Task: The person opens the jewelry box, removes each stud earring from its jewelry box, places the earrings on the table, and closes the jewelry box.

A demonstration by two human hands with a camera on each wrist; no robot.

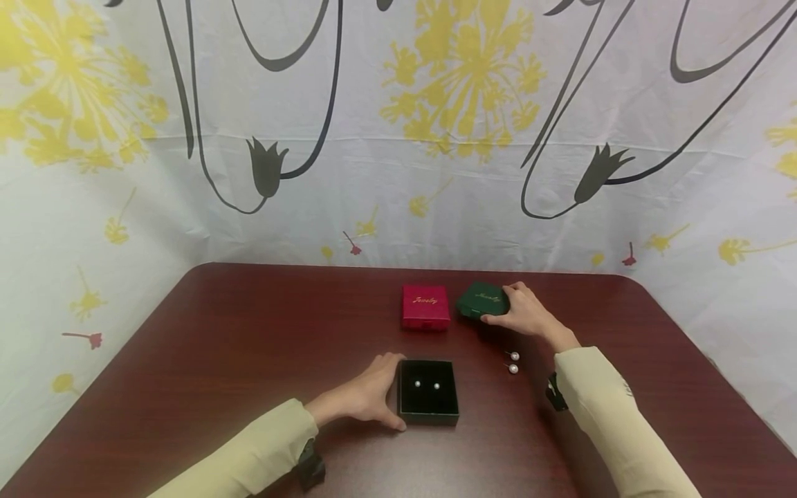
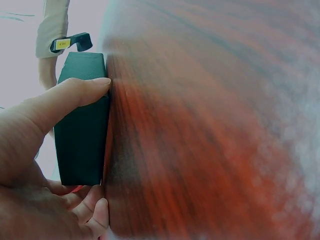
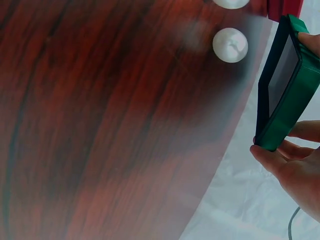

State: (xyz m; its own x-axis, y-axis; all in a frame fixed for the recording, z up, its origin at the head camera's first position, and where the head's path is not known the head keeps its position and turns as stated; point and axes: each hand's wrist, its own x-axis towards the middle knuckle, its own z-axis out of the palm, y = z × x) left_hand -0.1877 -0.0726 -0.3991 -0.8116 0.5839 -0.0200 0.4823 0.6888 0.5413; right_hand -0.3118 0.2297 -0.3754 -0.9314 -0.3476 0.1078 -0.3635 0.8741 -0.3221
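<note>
On the table [image 1: 280,318], the work looks partway along. The left hand [image 1: 369,394] spans the green box [image 1: 428,420] at its left side, thumb by the near corner, fingers bent round the far one. The right hand [image 1: 528,312] pinches the green lid [image 1: 478,297] between thumb and fingers; it tilts, hollow underside showing, well apart from the green box. The red box [image 1: 425,308], just beside the lid, is closed. Two seated pearls [image 1: 418,384] inside the green box seem done; covering them is not. Two loose pearls [image 1: 513,369] lie to its right, unboxed.
</note>
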